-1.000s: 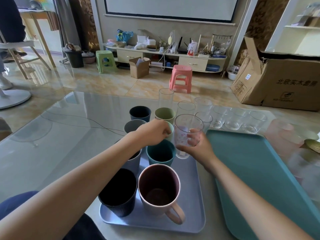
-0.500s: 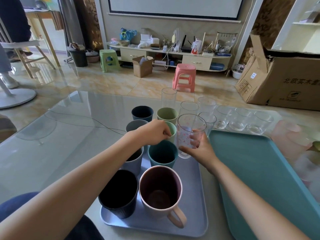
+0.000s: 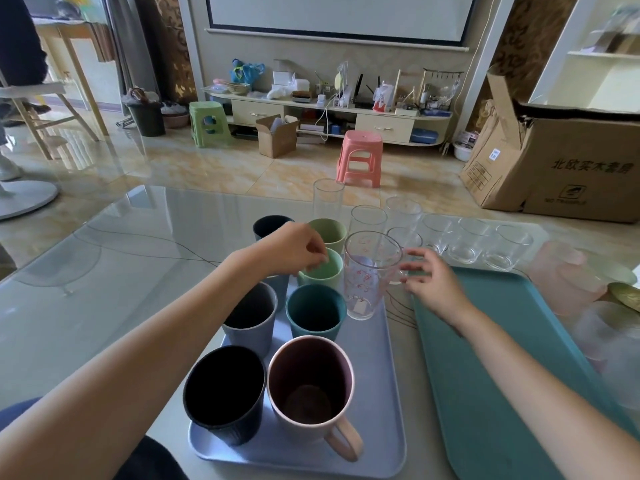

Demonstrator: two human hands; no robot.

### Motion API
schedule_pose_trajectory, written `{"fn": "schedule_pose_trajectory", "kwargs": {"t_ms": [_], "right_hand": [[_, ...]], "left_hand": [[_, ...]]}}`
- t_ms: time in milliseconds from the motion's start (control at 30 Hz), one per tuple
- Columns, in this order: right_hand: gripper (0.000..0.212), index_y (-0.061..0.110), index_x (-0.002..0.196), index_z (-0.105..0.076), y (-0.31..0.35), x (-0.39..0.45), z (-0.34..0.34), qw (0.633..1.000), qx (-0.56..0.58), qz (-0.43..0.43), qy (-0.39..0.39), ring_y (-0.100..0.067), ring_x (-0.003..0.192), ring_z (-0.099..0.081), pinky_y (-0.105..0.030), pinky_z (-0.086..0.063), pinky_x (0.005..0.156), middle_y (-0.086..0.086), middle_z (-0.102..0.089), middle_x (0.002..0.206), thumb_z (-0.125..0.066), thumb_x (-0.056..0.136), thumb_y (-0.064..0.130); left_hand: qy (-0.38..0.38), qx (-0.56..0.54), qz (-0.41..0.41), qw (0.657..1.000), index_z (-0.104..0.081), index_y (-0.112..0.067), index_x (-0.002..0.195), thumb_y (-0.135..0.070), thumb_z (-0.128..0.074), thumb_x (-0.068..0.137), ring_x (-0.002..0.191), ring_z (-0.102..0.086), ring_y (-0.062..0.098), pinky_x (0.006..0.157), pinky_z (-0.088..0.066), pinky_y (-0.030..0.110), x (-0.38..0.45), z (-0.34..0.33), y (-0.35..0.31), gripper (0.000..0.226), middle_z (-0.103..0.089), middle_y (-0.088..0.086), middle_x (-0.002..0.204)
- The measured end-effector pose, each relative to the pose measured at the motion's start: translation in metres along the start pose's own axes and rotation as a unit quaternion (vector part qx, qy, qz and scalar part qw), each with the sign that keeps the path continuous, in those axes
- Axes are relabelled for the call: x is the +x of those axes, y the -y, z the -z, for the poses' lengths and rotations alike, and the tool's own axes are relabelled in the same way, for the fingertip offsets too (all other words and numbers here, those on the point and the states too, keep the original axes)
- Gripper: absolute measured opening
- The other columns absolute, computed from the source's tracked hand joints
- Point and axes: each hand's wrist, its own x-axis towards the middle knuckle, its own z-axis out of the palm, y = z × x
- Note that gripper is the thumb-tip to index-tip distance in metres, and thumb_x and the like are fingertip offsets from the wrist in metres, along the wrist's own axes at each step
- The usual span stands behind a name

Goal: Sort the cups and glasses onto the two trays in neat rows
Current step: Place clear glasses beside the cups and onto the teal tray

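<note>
Cups are standing in two rows on the lavender tray (image 3: 388,403), leaving its right strip free. Left hand (image 3: 294,247) is pinching the rim of the pale green cup (image 3: 320,273), probably nudging it into line. Right hand (image 3: 427,282) is hovering spread beside the patterned glass (image 3: 367,275); whether fingers are touching it is unclear. That glass is sitting at the lavender tray's far right edge. Teal tray (image 3: 485,358) is lying bare, offering room for the clear glasses (image 3: 464,240) waiting on the surface (image 3: 121,271).

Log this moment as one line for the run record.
left hand: grip on mint cup rim | right hand: open beside patterned glass on lavender tray | teal tray: bare
</note>
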Motion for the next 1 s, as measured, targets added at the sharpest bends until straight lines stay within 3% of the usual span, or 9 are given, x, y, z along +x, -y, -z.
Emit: {"fn": "schedule_pose_trajectory", "kwargs": {"t_ms": [133,267,367,500,633,700,767,833,1000], "right_hand": [[0.032,0.012,0.115,-0.052,0.020,0.026,0.022,0.992,-0.050,0.059,-0.102,-0.021,0.089,-0.060,-0.032,-0.050,0.084,-0.010,-0.063,0.104,-0.058,0.086,0.002],[0.051,0.010,0.128,-0.041,0.037,0.079,0.038,0.977,-0.184,0.071,-0.084,-0.025,0.111,-0.052,-0.032,-0.041,0.092,-0.011,-0.051,0.122,-0.065,0.084,0.018],[0.075,0.013,0.140,-0.029,0.041,0.120,0.042,0.957,-0.285,0.041,-0.022,-0.029,0.129,-0.040,-0.035,-0.034,0.101,-0.015,-0.038,0.142,-0.069,0.081,0.035],[0.094,0.020,0.145,-0.018,0.036,0.158,0.037,0.925,-0.378,0.011,0.031,-0.034,0.133,-0.037,-0.043,-0.033,0.108,-0.014,-0.034,0.149,-0.068,0.074,0.056],[0.101,0.029,0.146,-0.015,0.021,0.178,0.027,0.915,-0.397,-0.012,0.077,-0.034,0.135,-0.035,-0.056,-0.022,0.112,-0.012,-0.033,0.150,-0.066,0.068,0.068],[0.099,0.028,0.144,-0.021,0.015,0.183,0.024,0.914,-0.399,-0.004,0.072,-0.034,0.133,-0.036,-0.057,-0.022,0.111,-0.013,-0.036,0.147,-0.068,0.066,0.067],[0.094,0.024,0.141,-0.030,0.015,0.184,0.023,0.924,-0.376,0.012,0.063,-0.033,0.126,-0.043,-0.051,-0.030,0.109,-0.014,-0.043,0.140,-0.072,0.066,0.061],[0.090,0.018,0.140,-0.035,0.016,0.184,0.022,0.940,-0.333,0.027,0.061,-0.031,0.121,-0.047,-0.040,-0.038,0.103,-0.014,-0.046,0.135,-0.077,0.067,0.050],[0.088,0.019,0.137,-0.039,0.011,0.176,0.023,0.952,-0.297,0.064,0.030,-0.029,0.119,-0.048,-0.033,-0.038,0.097,-0.016,-0.045,0.133,-0.083,0.064,0.042]], "left_hand": [[-0.108,-0.033,0.016,0.993,-0.070,-0.003,0.101,-0.014,-0.057,0.090,0.069,-0.063,0.015,0.068,-0.056,0.026,0.011,0.027,-0.001,0.020,-0.071,0.006,0.085],[-0.208,0.025,0.020,0.978,-0.063,-0.007,0.115,-0.018,-0.058,0.089,0.100,-0.061,0.023,0.086,-0.046,0.029,0.052,0.047,0.002,0.028,-0.066,0.011,0.114],[-0.166,0.048,0.049,0.984,-0.047,-0.013,0.133,-0.030,-0.068,0.083,0.122,-0.048,0.027,0.095,-0.040,0.034,0.098,0.047,0.009,0.057,-0.050,0.012,0.136],[-0.068,0.070,0.075,0.992,-0.026,-0.019,0.145,-0.040,-0.075,0.073,0.134,-0.034,0.029,0.105,-0.034,0.040,0.152,0.036,0.016,0.090,-0.031,0.010,0.151],[-0.002,0.092,0.097,0.991,-0.023,-0.021,0.145,-0.042,-0.078,0.070,0.133,-0.034,0.031,0.105,-0.034,0.042,0.183,0.020,0.027,0.096,-0.031,0.011,0.149],[0.009,0.073,0.104,0.992,-0.030,-0.021,0.141,-0.040,-0.080,0.068,0.126,-0.041,0.032,0.098,-0.044,0.043,0.189,0.013,0.032,0.090,-0.036,0.012,0.145],[-0.009,0.048,0.102,0.994,-0.037,-0.018,0.134,-0.036,-0.081,0.068,0.114,-0.048,0.031,0.087,-0.051,0.042,0.192,0.008,0.035,0.081,-0.041,0.015,0.136],[-0.036,0.049,0.095,0.994,-0.042,-0.014,0.127,-0.037,-0.080,0.068,0.105,-0.047,0.028,0.082,-0.045,0.037,0.193,0.004,0.035,0.074,-0.044,0.016,0.129],[-0.140,0.020,0.093,0.985,-0.046,-0.009,0.121,-0.033,-0.080,0.069,0.093,-0.040,0.022,0.077,-0.036,0.030,0.184,0.000,0.033,0.067,-0.041,0.017,0.130]]}}
